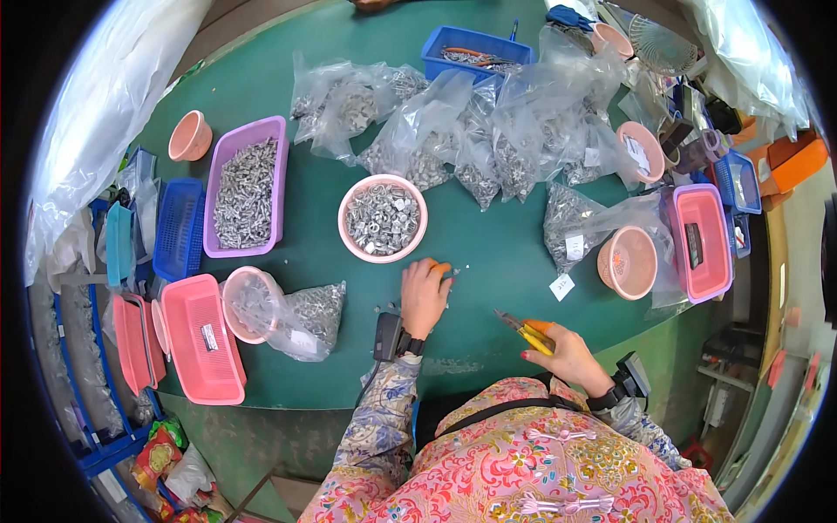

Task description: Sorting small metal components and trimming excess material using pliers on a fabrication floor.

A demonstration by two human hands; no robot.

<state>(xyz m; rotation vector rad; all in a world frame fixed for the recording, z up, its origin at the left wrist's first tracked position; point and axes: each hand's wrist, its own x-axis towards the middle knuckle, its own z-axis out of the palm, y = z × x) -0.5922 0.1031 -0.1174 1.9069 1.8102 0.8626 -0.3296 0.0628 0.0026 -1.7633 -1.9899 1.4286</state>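
My right hand is closed round the yellow handles of a pair of pliers, whose dark metal jaws point up and to the left over the table. My left hand is just below a pink bowl heaped with small silver metal parts. Its fingers are bent together at the tips, and whatever lies between them is too small to make out. Orange covers show on fingers of both hands. A few tiny grey pieces lie on the green table beside my left wrist.
A purple basket of metal parts stands left. Clear bags of parts line the far side, before a blue bin. Nearer left are a pink basket and a bag; a peach bowl and pink basket stand right.
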